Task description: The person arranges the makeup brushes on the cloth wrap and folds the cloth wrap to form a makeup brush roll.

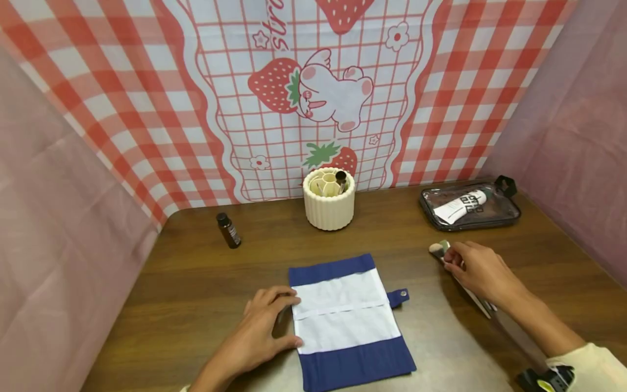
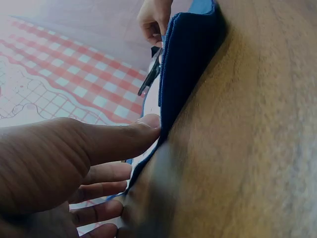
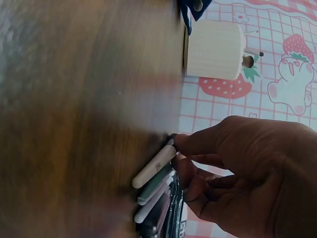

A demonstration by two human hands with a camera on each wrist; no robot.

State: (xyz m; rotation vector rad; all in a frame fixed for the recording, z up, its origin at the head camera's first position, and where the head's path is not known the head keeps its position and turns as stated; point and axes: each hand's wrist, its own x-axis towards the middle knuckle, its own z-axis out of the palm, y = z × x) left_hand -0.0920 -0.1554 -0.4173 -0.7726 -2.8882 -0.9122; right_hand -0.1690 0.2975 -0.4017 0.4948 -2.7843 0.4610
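A navy and white fabric brush roll (image 1: 345, 313) lies spread flat on the table, its snap tab (image 1: 398, 296) pointing right. My left hand (image 1: 262, 324) rests at its left edge, thumb and fingertips touching the border with the fingers loosely bent. In the left wrist view the thumb lies against the white part of the brush roll (image 2: 188, 59). Over to the right, my right hand (image 1: 477, 269) pinches a makeup brush (image 3: 154, 167) near its neck, between thumb and fingers. Several more brush handles (image 3: 156, 186) lie beside it. Two brush heads (image 1: 437, 249) show past the fingertips.
A cream ribbed holder (image 1: 329, 209) with a few brushes stands at the back. Behind my right hand lies a clear black-edged pouch (image 1: 495, 215) with a white tube (image 1: 460, 207). A small dark bottle (image 1: 228, 231) stands at the back left. Patterned cloth (image 1: 206, 109) hangs behind the table.
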